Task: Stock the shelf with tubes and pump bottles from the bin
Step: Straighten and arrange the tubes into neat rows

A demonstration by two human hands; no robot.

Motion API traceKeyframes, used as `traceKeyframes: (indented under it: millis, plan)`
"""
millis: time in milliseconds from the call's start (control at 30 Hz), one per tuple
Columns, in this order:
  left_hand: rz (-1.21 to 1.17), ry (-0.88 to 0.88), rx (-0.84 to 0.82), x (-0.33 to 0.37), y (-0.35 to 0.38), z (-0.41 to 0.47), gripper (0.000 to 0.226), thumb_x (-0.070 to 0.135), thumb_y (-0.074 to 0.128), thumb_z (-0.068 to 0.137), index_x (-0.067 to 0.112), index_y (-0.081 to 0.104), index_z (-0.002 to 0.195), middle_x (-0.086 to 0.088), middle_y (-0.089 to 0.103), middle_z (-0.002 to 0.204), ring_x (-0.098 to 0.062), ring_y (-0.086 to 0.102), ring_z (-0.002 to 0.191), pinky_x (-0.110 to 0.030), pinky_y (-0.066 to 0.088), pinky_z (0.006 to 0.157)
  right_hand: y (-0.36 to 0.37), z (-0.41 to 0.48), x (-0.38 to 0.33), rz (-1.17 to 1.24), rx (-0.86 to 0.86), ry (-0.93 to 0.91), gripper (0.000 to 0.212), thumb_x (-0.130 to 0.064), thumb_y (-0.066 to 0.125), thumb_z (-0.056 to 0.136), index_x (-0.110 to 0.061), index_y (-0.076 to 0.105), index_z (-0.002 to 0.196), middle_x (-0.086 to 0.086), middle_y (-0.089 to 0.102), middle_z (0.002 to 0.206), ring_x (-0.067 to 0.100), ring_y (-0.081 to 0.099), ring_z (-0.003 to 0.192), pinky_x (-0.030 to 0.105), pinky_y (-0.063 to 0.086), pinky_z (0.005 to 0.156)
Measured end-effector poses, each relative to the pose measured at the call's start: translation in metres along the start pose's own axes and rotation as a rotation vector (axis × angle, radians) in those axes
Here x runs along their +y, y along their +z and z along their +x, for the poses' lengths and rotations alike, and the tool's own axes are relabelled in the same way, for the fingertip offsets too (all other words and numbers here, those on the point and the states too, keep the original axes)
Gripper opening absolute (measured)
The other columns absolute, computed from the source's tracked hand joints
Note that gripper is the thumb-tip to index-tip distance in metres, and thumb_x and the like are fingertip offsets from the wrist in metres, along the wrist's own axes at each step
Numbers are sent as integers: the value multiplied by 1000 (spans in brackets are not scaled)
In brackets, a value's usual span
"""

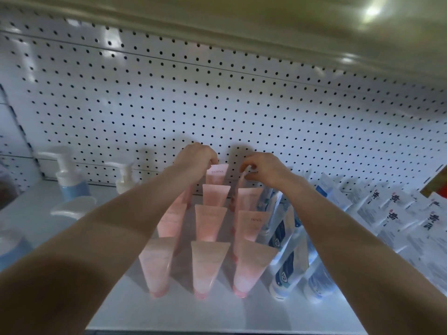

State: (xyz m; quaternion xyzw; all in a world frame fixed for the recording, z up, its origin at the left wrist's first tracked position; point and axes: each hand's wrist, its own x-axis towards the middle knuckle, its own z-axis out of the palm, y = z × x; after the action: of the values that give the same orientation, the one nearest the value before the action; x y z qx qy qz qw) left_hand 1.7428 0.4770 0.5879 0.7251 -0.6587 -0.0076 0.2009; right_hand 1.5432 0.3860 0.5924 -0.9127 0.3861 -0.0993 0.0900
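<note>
Three rows of pink tubes stand cap-down on the white shelf. My left hand reaches to the back of the middle row and pinches the top of the rearmost pink tube, which carries printed lettering. My right hand is at the back of the right row, its fingers curled on the top edge of another pink tube. Two white pump bottles stand at the back left. The bin is out of sight.
White and blue tubes stand right of the pink rows. Boxed products with dark lettering fill the right end. A white pegboard backs the shelf, and an upper shelf hangs overhead. Pale blue bottles sit at the left edge.
</note>
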Motion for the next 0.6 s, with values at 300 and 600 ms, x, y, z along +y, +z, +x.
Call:
traceKeyframes:
  millis: [300, 600]
  plan:
    - [-31, -6, -10, -3, 1, 2, 50, -11, 44, 81, 16, 69, 114, -7, 69, 103, -21, 65, 95, -36, 52, 87, -3, 0, -4, 75, 33, 71, 21, -11, 63, 90, -17, 72, 109, 2, 69, 104, 20, 64, 97, 30, 51, 87]
    - [7, -5, -1, -4, 2, 3, 42, -6, 52, 86, 22, 71, 110, -4, 67, 107, -21, 64, 96, -37, 53, 86, -5, 0, -7, 27, 38, 75, 16, -18, 65, 92, -19, 73, 105, -1, 70, 104, 17, 63, 96, 27, 48, 84]
